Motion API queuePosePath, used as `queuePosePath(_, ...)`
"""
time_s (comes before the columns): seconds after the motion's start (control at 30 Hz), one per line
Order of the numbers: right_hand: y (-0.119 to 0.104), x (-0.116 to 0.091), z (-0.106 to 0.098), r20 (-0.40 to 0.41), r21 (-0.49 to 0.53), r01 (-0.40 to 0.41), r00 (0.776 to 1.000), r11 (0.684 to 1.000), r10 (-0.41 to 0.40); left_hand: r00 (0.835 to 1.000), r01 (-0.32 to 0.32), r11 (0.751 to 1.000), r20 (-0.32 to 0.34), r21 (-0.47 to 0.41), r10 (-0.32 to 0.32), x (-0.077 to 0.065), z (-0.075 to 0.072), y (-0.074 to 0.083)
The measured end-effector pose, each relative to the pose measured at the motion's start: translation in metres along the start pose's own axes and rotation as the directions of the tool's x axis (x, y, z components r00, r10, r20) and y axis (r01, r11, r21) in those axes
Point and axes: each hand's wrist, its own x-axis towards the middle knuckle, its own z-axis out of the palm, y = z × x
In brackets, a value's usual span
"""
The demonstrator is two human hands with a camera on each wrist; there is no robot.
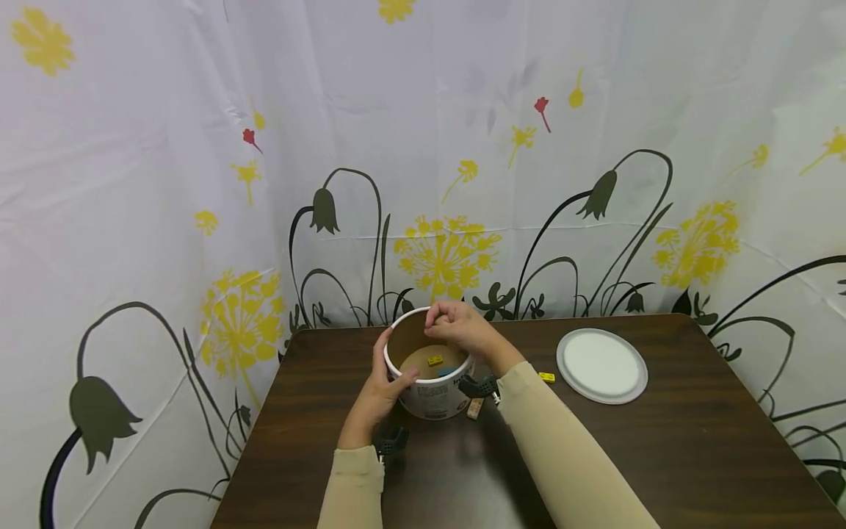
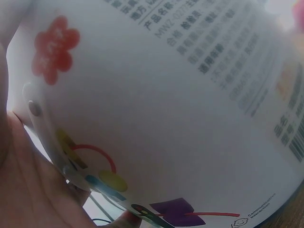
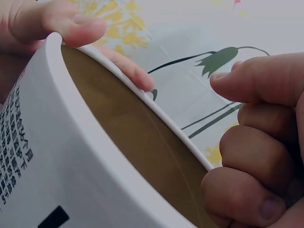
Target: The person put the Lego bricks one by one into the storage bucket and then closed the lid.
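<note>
A round white cardboard tub [image 1: 432, 404] with a brown inside stands on the table, Chinese print and coloured pictures on its wall. My left hand [image 1: 380, 393] grips its left side, thumb over the rim and fingers along the outer wall. Over the tub's far right rim is my right hand [image 1: 463, 329]. Its fingers curl into the palm with the thumb against the index finger, and no object shows in them in the right wrist view. At the tub's bottom lie a small yellow block [image 1: 435, 360] and a blue piece [image 1: 446, 372].
A round white lid [image 1: 601, 366] lies on the dark brown table [image 1: 687, 441] at the right. Nearer the tub are a small yellow block [image 1: 546, 377] and a light wooden block [image 1: 474, 408]. A flowered curtain [image 1: 423, 147] hangs behind the table.
</note>
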Motion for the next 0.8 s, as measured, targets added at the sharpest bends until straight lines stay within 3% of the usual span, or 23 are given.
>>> queuePosePath(0.4, -0.001, -0.002, 0.002, -0.053, -0.019, 0.04, 0.998, 0.999, -0.041, 1.0, 0.009, 1.0, -0.014, 0.026, -0.009, 0.0, 0.0, -0.001)
queuePosePath(0.5, -0.004, -0.007, 0.001, -0.123, 0.053, 0.102, 0.988, 0.993, -0.095, 1.0, 0.001, 1.0, -0.017, 0.029, 0.0, 0.001, 0.001, 0.003)
queuePosePath(0.63, -0.009, -0.017, -0.002, -0.222, 0.132, 0.223, 0.956, 0.966, -0.19, 0.999, -0.007, 1.0, -0.032, 0.007, 0.008, 0.001, -0.001, 0.004)
queuePosePath(0.7, -0.012, -0.024, -0.008, -0.252, 0.097, 0.249, 0.943, 0.963, -0.219, 0.999, -0.012, 1.0, -0.034, -0.002, 0.012, 0.0, -0.002, 0.002)
queuePosePath(0.8, -0.018, -0.042, -0.023, -0.263, 0.003, 0.226, 0.94, 0.974, -0.217, 0.999, -0.014, 1.0, -0.03, -0.006, 0.014, -0.002, -0.001, -0.001)
